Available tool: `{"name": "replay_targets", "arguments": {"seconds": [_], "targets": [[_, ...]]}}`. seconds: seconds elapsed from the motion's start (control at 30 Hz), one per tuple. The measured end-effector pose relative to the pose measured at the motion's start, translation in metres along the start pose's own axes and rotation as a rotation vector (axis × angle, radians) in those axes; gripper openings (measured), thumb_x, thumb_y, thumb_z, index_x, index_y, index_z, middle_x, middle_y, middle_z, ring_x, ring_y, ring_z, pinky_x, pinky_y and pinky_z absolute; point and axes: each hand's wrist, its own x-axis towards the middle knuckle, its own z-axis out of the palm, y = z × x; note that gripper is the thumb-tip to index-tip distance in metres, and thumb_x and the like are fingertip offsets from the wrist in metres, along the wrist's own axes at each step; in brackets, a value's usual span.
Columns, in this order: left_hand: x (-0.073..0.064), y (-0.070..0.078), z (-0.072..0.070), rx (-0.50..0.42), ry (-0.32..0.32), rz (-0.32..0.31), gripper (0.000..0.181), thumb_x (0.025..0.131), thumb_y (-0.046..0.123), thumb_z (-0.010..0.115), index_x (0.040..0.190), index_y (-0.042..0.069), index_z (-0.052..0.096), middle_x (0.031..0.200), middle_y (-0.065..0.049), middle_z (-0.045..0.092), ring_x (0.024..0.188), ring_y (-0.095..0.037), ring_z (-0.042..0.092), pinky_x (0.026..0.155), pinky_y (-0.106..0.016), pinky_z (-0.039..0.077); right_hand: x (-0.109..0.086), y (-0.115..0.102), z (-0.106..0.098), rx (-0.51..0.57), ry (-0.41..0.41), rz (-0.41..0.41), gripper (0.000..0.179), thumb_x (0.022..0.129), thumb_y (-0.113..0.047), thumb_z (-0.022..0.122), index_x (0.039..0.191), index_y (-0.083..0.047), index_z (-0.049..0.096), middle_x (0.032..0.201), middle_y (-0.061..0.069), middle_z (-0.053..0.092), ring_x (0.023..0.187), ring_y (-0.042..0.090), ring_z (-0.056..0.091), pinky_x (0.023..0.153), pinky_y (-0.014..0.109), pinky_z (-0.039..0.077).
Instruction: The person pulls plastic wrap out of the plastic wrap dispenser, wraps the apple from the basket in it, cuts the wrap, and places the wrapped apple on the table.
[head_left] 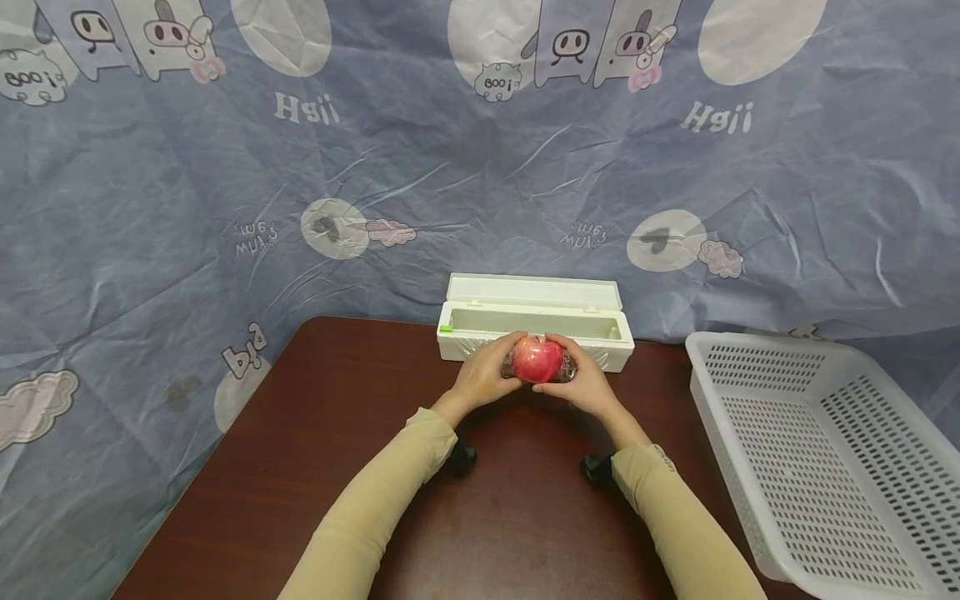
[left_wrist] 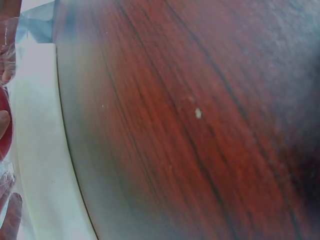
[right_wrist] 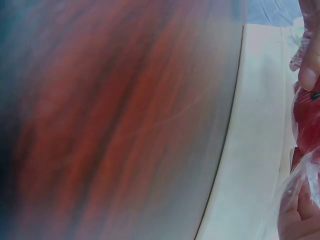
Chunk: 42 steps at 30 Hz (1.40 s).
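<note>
A red apple [head_left: 537, 359] is held up between both hands in the middle of the head view, with clear cling film [head_left: 569, 367] around it. My left hand [head_left: 480, 373] grips it from the left, and my right hand [head_left: 588, 387] from the right, thumbs and fingers on either side. Right behind it stands a white cling film dispenser [head_left: 618, 357], its lid [head_left: 534, 292] raised and a strip of film hanging over its front. In the right wrist view, fingertips and loose film lie against the apple [right_wrist: 307, 117]. Only a sliver of apple [left_wrist: 5, 137] shows in the left wrist view.
On the right, a white perforated plastic basket [head_left: 720, 450] stands partly over the brown table [head_left: 300, 433]. A small green piece [head_left: 446, 328] sits at the dispenser's left end. Behind the table hangs a blue-grey patterned cloth [head_left: 480, 192].
</note>
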Motion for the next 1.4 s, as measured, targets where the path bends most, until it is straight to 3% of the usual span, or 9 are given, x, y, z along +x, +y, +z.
{"name": "replay_targets", "arguments": {"seconds": [0.33,0.7,1.2,1.4], "targets": [[0.001,0.003,-0.006,-0.037,-0.021,-0.006,0.074,0.074,0.03,0.077,0.137,0.011,0.042,0.128,-0.005,0.056,0.112,-0.018,0.055,0.092,-0.034,0.046,0.002,0.006,-0.002,-0.102,0.034,-0.047,0.083,0.064,-0.007,0.085,0.136,-0.014,0.045,0.129,0.016,0.052,0.115,0.034,0.049,0.094,0.054,0.039],[0.002,0.006,-0.015,-0.099,-0.012,0.013,0.072,0.073,0.034,0.078,0.133,0.015,0.044,0.121,-0.002,0.058,0.107,-0.014,0.057,0.089,-0.031,0.047,0.001,-0.011,-0.011,-0.107,-0.018,0.013,0.079,0.065,-0.016,0.086,0.133,-0.018,0.046,0.128,0.013,0.053,0.115,0.033,0.05,0.095,0.055,0.039],[-0.006,0.009,-0.018,-0.154,-0.015,0.057,0.063,0.072,0.039,0.077,0.124,0.017,0.049,0.11,0.003,0.06,0.101,-0.01,0.056,0.088,-0.027,0.045,-0.007,-0.016,-0.015,-0.12,-0.057,-0.05,0.078,0.063,-0.016,0.088,0.131,-0.014,0.05,0.121,0.014,0.058,0.107,0.032,0.054,0.09,0.053,0.044],[-0.012,0.011,-0.02,-0.15,-0.023,0.059,0.068,0.07,0.041,0.077,0.126,0.014,0.049,0.114,0.0,0.06,0.104,-0.013,0.056,0.089,-0.03,0.045,-0.013,-0.016,-0.013,-0.129,-0.058,-0.046,0.078,0.062,-0.02,0.089,0.13,-0.017,0.051,0.12,0.011,0.059,0.105,0.03,0.055,0.089,0.051,0.045]]}}
